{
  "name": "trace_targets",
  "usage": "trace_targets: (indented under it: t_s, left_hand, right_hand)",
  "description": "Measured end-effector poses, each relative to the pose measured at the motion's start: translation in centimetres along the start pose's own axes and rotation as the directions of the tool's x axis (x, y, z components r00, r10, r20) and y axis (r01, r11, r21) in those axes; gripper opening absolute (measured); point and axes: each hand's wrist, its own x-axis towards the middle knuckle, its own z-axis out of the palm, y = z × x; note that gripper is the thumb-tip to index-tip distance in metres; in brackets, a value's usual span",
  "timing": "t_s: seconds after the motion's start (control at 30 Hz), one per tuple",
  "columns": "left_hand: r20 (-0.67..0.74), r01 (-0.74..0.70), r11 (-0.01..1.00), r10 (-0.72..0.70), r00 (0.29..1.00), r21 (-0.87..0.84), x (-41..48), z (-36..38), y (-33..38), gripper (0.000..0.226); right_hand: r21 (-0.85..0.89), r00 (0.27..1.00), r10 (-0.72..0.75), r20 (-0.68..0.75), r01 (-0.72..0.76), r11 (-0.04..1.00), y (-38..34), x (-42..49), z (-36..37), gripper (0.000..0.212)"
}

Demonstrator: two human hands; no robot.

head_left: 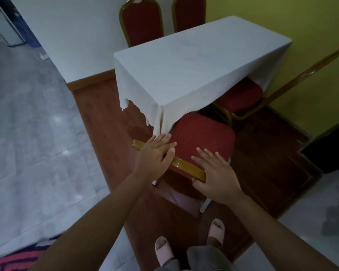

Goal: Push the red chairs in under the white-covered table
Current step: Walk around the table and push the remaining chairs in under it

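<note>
A table under a white cloth (194, 61) stands ahead of me. The nearest red chair (202, 133) has its seat partly under the cloth's near end, and its gold backrest rail (186, 167) runs across in front of me. My left hand (155, 155) lies on the rail's left part with fingers spread and the thumb over the seat side. My right hand (215, 175) grips the rail's right end, thumb underneath. A second red chair (241, 96) sits partly under the table's right side. Two more red chairs (143, 22) stand behind the far end.
The table stands on a brown wooden floor strip (106, 122) bordered by pale grey tiles (27, 133). A yellow wall (301, 20) is on the right, a white wall (70, 32) at the back. My feet in pale slippers (163, 249) are just behind the chair.
</note>
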Motion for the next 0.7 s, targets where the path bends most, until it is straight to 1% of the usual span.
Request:
trace_targets:
  t_s: [0.07,0.13,0.2,0.23,0.3,0.37,0.47,0.53,0.6,0.7]
  left_hand:
    - [0.064,-0.044,0.999,0.045,0.997,-0.009,0.6,-0.5,-0.9,0.053]
    - [0.081,-0.047,0.999,0.048,0.996,-0.016,1.3,-0.8,-1.8,0.054]
    - [0.053,-0.022,0.999,0.024,0.998,-0.039,1.5,-0.8,-2.2,0.057]
    - [0.007,-0.011,0.999,0.012,1.000,-0.047,1.4,-0.7,-2.2,0.057]
    - [-0.110,-0.005,0.999,0.000,0.994,-0.043,1.1,-0.4,-2.0,0.050]
    - [-0.161,-0.003,1.000,0.001,0.987,-0.013,0.8,0.0,-1.7,0.045]
    - [-0.174,-0.010,1.000,0.011,0.985,0.008,0.5,0.7,-0.3,0.045]
    - [-0.194,-0.047,0.999,0.046,0.980,0.002,0.4,1.2,1.3,0.044]
    - [-0.187,-0.089,0.995,0.081,0.979,-0.034,0.2,2.1,3.5,0.043]
    - [-0.133,-0.133,0.988,0.123,0.983,-0.074,0.4,3.7,6.4,0.040]
  right_hand:
    - [0.077,0.996,0.052,-0.071,-0.047,0.996,-0.8,-0.9,0.5,0.062]
    - [0.123,0.977,0.110,-0.184,-0.088,0.988,-1.8,-1.4,1.3,0.056]
    - [0.110,0.952,0.130,-0.277,-0.103,0.989,-2.0,-1.4,1.7,0.051]
    - [0.096,0.945,0.128,-0.301,-0.103,0.990,-1.9,-1.2,1.8,0.049]
    - [0.057,0.941,0.102,-0.323,-0.088,0.995,-1.3,-1.1,2.0,0.047]
    - [0.019,0.936,0.042,-0.350,-0.038,0.999,-0.5,-1.5,2.2,0.046]
    - [-0.037,0.919,-0.051,-0.391,0.040,0.998,1.7,-2.3,1.9,0.049]
    - [-0.069,0.915,-0.087,-0.395,0.065,0.995,4.3,-2.7,1.2,0.055]
    - [-0.110,0.922,-0.113,-0.369,0.077,0.991,7.8,-3.1,0.4,0.062]
    - [-0.148,0.938,-0.120,-0.324,0.075,0.986,12.5,-3.5,-1.3,0.076]
